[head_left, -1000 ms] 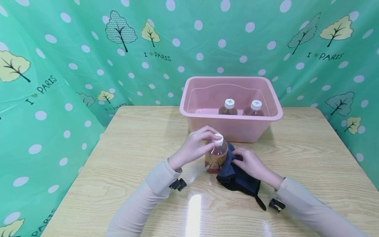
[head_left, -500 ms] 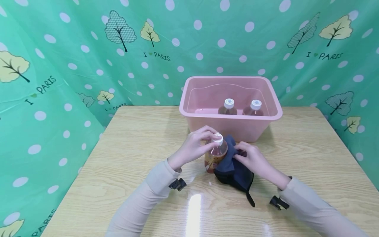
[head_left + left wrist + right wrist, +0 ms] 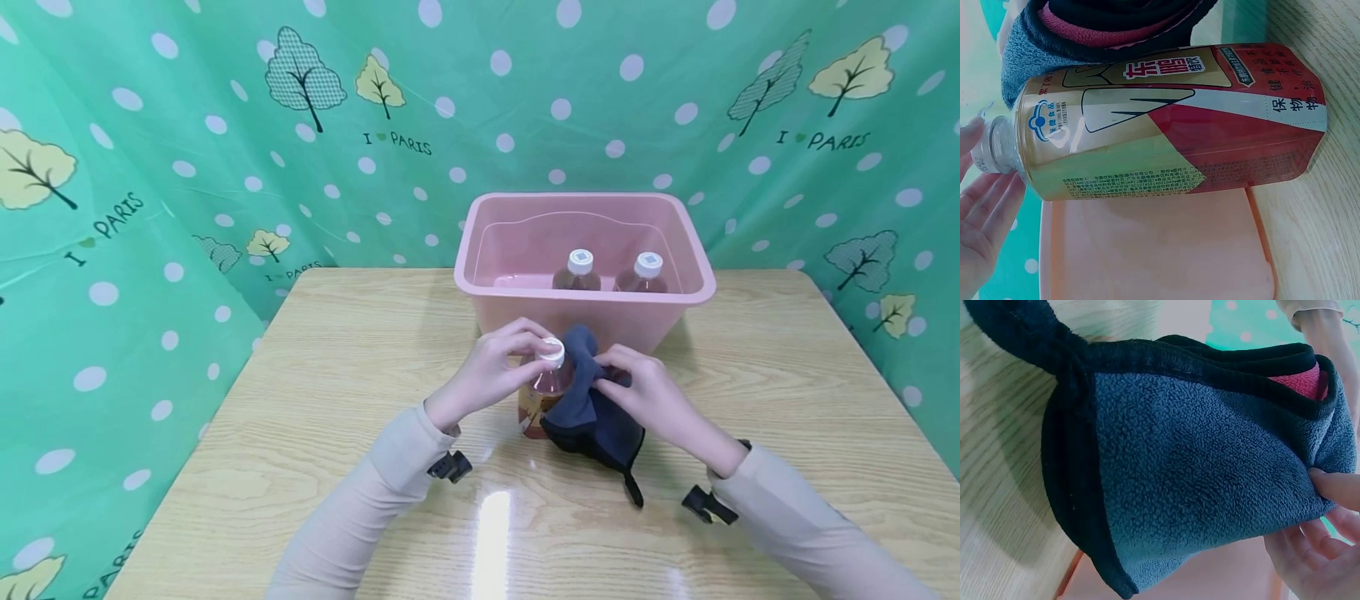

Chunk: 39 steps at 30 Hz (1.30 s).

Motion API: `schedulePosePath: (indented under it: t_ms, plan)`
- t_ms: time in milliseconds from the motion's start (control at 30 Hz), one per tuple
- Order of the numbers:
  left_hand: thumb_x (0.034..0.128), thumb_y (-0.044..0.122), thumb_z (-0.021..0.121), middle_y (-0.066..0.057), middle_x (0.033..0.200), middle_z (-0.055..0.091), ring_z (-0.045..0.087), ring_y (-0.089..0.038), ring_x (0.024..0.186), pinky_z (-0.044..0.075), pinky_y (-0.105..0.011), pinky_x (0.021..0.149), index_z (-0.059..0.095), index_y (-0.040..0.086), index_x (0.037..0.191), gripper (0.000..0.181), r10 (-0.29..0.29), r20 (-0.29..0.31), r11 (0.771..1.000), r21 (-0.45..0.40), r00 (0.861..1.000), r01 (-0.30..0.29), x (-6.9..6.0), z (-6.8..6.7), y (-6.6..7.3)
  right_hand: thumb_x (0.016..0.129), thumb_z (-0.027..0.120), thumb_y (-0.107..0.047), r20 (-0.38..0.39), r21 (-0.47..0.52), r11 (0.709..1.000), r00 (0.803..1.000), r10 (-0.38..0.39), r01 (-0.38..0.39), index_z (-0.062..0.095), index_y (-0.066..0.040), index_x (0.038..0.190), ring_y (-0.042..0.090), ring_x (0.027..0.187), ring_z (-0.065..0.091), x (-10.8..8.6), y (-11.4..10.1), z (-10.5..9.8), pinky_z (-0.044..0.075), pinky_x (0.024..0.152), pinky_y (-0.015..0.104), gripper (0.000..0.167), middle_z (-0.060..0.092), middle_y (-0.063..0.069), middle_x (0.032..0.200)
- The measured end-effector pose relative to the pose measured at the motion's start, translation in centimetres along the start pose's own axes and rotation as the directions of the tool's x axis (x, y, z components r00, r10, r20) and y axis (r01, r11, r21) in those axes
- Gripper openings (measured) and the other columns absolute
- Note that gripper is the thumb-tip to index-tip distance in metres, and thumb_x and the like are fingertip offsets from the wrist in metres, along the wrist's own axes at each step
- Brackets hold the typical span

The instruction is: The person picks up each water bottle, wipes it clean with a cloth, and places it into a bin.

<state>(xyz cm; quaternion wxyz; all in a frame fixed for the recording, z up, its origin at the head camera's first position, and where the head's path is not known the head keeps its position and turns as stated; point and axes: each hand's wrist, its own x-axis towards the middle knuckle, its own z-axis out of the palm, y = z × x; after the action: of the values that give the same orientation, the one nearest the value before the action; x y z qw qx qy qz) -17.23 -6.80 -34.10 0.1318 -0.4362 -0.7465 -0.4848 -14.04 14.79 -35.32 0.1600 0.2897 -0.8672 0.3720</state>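
Note:
A plastic drink bottle (image 3: pixel 1172 125) with a red and gold label and a white cap (image 3: pixel 553 352) stands upright on the table in front of the pink bin. My left hand (image 3: pixel 501 360) pinches it by the cap, thumb on one side and fingers on the other. Against the bottle's right side lies a folded dark blue towel (image 3: pixel 1191 462) with black edging, a hanging loop and a pink patch inside. My right hand (image 3: pixel 647 392) pinches the towel's upper part between thumb and fingers. In the head view the towel covers part of the bottle's label.
Behind the hands stands a pink plastic bin (image 3: pixel 525 321) on the wooden table (image 3: pixel 352 358). Two more bottles with white caps, a left one (image 3: pixel 580 268) and a right one (image 3: pixel 648 271), stand inside it. A green patterned curtain (image 3: pixel 480 100) hangs behind and to the left.
My right hand has shifted slightly up and forward, drawing the towel higher along the bottle's right side. The towel's loop has swung left. My left hand stays on the cap.

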Motion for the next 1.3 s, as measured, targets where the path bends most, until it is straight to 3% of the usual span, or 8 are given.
schedulePosePath:
  t_ms: [667,967,1300]
  plan:
    - [0.078,0.006,0.066,-0.005,0.091,0.058,0.059,-0.008,0.082,0.051,-0.019,0.071,0.066,0.001,0.09,0.013,-0.013,0.011,1.0,0.024,1.0,0.013,0.0,0.0,0.2,0.07,0.064,0.014,0.066,0.022,0.997,0.995,0.073,-0.074,0.062,0.005,0.084,0.023,0.074,0.059,-0.6,1.2,1.1,0.053,0.062,0.032,0.017,0.06,0.009,0.08]
    - [0.0785,0.006,0.066,-0.005,0.091,0.058,0.058,-0.007,0.082,0.051,-0.021,0.07,0.065,0.001,0.089,0.012,-0.009,0.014,1.0,0.025,1.0,0.009,0.1,-0.1,0.2,0.071,0.065,0.011,0.105,0.001,0.994,0.989,0.108,-0.109,0.063,0.001,0.083,0.018,0.072,0.057,-1.0,1.9,1.8,0.05,0.063,0.031,0.015,0.061,0.006,0.08]
    - [0.0782,0.007,0.066,-0.004,0.091,0.059,0.059,-0.007,0.081,0.051,-0.022,0.068,0.066,0.001,0.089,0.012,-0.01,0.011,0.999,0.037,1.0,0.009,0.1,-0.1,0.1,0.072,0.066,0.009,0.155,-0.029,0.991,0.979,0.136,-0.133,0.063,0.003,0.086,0.022,0.076,0.059,-1.2,2.5,2.3,0.051,0.067,0.036,0.015,0.062,0.01,0.084]
